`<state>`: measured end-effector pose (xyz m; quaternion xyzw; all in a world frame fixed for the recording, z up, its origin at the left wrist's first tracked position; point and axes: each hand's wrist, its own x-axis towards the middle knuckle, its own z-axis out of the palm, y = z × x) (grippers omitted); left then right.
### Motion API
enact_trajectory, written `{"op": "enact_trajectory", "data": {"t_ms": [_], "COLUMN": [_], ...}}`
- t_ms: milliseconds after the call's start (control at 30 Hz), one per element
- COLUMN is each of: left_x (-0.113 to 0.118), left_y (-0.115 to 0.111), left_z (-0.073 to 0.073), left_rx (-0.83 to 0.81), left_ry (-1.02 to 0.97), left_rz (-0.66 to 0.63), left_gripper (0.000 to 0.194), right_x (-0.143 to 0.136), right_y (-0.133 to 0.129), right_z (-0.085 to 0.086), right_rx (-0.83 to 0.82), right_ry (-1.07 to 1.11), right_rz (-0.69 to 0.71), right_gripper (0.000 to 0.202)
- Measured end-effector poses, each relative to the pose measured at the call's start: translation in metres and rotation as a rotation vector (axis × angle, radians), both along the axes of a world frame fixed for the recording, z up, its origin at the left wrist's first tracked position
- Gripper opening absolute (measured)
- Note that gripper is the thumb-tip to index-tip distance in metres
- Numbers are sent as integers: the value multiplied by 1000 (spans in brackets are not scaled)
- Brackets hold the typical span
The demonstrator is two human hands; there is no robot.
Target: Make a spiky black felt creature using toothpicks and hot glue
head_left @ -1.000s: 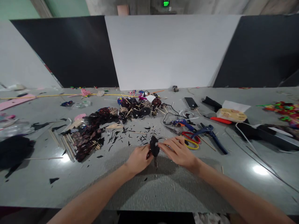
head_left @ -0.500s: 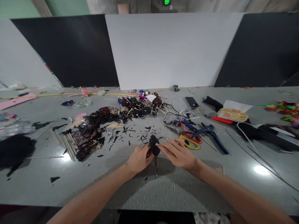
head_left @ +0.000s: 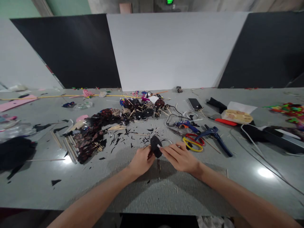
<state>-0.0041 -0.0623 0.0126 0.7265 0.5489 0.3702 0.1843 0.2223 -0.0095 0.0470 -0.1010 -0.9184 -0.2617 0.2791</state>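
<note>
Near the table's front middle, my left hand [head_left: 142,161] grips a flat black disc [head_left: 155,144] by its left edge, tilted up on its side. My right hand [head_left: 181,157] is closed in a pinch on a small white stick-like piece [head_left: 159,146], its end against the disc's middle. Whether the piece is fixed to the disc, I cannot tell. A pale ring [head_left: 166,140] lies partly hidden behind my right fingers. Just beyond that hand are scissors [head_left: 195,146] with red and yellow handles. Black scraps [head_left: 121,136] are scattered beyond my left hand.
Crumpled dark material [head_left: 86,144] and wooden sticks [head_left: 68,147] lie left. Spiky stick clusters [head_left: 128,113] sit farther back. To the right are blue pliers [head_left: 217,139], a blue-and-orange glue gun [head_left: 188,125], a phone [head_left: 194,104] and a red-handled cutter [head_left: 225,122]. A white panel [head_left: 178,50] stands behind.
The black disc has turned so that more of its face shows, and it has shifted slightly left. Both hands have barely moved and keep their holds.
</note>
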Motion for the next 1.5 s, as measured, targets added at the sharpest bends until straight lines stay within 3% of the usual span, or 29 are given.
{"op": "enact_trajectory", "data": {"t_ms": [333, 500, 1167, 1267, 1400, 1500], "left_x": [7, 7, 8, 5, -3, -6], "left_y": [7, 8, 2, 5, 10, 9], "left_z": [2, 2, 0, -2, -1, -1], "left_rx": [-229, -268, -79, -75, -65, -35], "left_ry": [-285, -357, -237, -206, -133, -79], "left_rz": [83, 68, 50, 121, 235, 259], "left_gripper": [23, 25, 15, 16, 15, 11], "right_x": [-1, -1, 8, 11, 6, -6], "right_y": [6, 6, 6, 6, 8, 8], "right_z": [-1, -3, 0, 0, -7, -9], "right_rx": [4, -42, -33, -18, -171, -411], "right_ry": [-19, -36, -40, -33, 55, 339], "right_rz": [5, 5, 22, 71, 92, 23], "right_gripper": [31, 35, 42, 38, 36, 21]}}
